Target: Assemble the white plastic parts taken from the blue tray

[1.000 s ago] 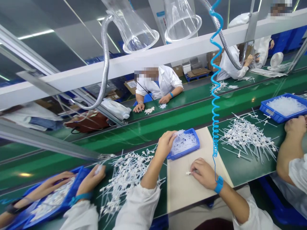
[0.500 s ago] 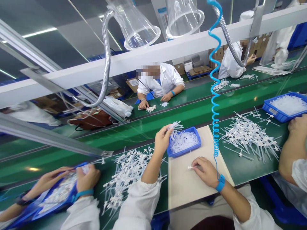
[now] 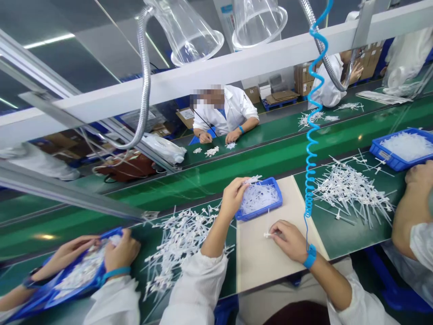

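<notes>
My left hand [image 3: 232, 197] is closed around a bunch of short clear plastic tubes [image 3: 253, 179], held over the back left corner of a blue tray [image 3: 260, 212]. More loose tubes fill that tray. Above the beige board [image 3: 257, 266], my right hand [image 3: 287, 239] pinches a small white plastic connector [image 3: 267, 235] between thumb and fingers. A thin clear tube [image 3: 269, 217] points up from the connector. On my right wrist is a blue band [image 3: 310, 256] joined to a coiled blue cord [image 3: 309, 180].
Piles of white connectors with tubes lie to the left [image 3: 182, 243] and right [image 3: 352, 189]. Co-workers' hands [image 3: 120, 253] work over a blue tray at far left; another person's arm [image 3: 414, 198] is at right. Beyond runs a green conveyor [image 3: 209, 169], below a white beam [image 3: 203, 83].
My left hand has turned, and its bunch of tubes now lies flatter over the tray. My right hand stays nearly still. The coiled cord has swung right.
</notes>
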The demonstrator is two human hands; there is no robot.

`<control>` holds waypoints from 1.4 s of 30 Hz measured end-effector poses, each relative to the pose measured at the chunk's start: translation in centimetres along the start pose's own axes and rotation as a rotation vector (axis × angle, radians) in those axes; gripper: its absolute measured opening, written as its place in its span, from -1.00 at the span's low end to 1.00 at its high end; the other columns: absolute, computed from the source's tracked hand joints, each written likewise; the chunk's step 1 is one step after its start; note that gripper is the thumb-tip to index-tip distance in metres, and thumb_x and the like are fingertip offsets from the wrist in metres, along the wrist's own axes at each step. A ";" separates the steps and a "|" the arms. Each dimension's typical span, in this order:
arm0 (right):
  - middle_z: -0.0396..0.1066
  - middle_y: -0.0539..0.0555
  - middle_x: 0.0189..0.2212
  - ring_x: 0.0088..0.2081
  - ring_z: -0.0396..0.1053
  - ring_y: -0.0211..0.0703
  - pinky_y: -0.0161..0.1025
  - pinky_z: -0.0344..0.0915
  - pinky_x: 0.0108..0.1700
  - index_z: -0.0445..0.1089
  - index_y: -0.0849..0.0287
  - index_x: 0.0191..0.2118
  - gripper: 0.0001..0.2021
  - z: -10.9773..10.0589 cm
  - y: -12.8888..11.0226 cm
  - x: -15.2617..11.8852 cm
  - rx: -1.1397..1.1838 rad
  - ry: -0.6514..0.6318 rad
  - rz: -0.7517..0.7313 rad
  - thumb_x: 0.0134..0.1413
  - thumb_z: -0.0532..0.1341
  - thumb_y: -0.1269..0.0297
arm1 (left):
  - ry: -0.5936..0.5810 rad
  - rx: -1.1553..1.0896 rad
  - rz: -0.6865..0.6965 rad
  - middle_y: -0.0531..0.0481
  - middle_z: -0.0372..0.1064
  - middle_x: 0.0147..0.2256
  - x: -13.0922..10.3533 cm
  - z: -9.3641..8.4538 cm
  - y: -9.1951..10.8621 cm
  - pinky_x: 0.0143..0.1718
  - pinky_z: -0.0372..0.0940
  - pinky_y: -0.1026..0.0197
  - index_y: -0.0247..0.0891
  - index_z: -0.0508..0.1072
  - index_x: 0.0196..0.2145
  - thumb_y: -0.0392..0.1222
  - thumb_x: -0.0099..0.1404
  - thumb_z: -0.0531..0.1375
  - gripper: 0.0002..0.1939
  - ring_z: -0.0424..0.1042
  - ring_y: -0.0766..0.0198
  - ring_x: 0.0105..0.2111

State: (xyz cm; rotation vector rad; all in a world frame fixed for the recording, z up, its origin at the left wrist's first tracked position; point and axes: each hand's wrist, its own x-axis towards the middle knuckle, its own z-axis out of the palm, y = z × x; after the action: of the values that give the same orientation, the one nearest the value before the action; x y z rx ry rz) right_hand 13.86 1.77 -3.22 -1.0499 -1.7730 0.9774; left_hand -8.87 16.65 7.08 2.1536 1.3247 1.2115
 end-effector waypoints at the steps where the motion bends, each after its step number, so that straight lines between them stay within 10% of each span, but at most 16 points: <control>1: 0.54 0.07 -0.19 -0.13 0.49 -0.03 -0.13 0.38 -0.04 0.45 0.08 -0.15 -0.91 0.0 0.0 0.0 -0.005 -0.002 -0.001 0.33 0.26 0.43 | -0.020 0.009 0.031 -0.15 0.64 -0.05 -0.1 0.0 0.2 0.13 0.41 0.05 -0.22 0.67 -0.06 -0.05 0.49 0.20 -0.71 0.57 0.05 0.00; 13: 0.57 0.07 -0.21 -0.16 0.51 -0.05 -0.14 0.40 -0.07 0.48 0.08 -0.15 -0.93 -0.3 -0.5 -0.1 0.056 0.039 0.046 0.34 0.24 0.38 | 0.193 -0.150 -0.220 -0.04 0.63 -0.22 -1.4 -0.3 2.0 -0.08 0.40 0.16 -0.25 0.67 -0.05 -0.04 0.39 0.29 -0.70 0.55 0.13 -0.22; 18: 0.55 0.07 -0.24 -0.18 0.51 -0.04 -0.15 0.41 -0.08 0.48 0.07 -0.19 -0.90 -1.8 -1.3 -1.5 0.156 0.188 0.126 0.38 0.23 0.24 | 0.198 -0.224 -0.293 0.02 0.54 -0.39 -5.5 1.4 4.3 -0.21 0.39 0.22 -0.25 0.68 -0.12 -0.02 0.39 0.30 -0.72 0.48 0.20 -0.35; 29: 0.52 0.07 -0.32 -0.23 0.51 -0.02 -0.12 0.43 -0.09 0.45 0.10 -0.17 -0.70 -3.6 -0.4 -4.3 0.362 0.323 0.299 0.37 0.29 -0.06 | 0.125 -0.292 -0.398 -0.16 0.63 0.00 -14.5 6.8 6.2 0.14 0.42 0.03 -0.21 0.65 0.00 -0.07 0.51 0.21 -0.72 0.58 0.01 0.04; 42: 0.56 0.08 -0.25 -0.20 0.53 -0.03 -0.14 0.40 -0.08 0.50 0.09 -0.14 -0.75 -3.8 -0.5 -4.0 0.168 0.201 0.286 0.38 0.27 0.00 | -0.062 0.130 -0.150 -0.16 0.56 0.05 -17.6 4.7 0.9 0.17 0.42 -0.05 -0.12 0.57 0.18 -0.19 0.58 0.11 -0.66 0.52 0.05 0.08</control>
State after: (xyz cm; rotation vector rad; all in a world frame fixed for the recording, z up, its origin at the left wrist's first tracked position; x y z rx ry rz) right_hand 18.37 -1.27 -2.51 -1.2682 -1.3781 1.1294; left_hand -8.12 1.93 -3.66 2.1155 1.5459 1.0180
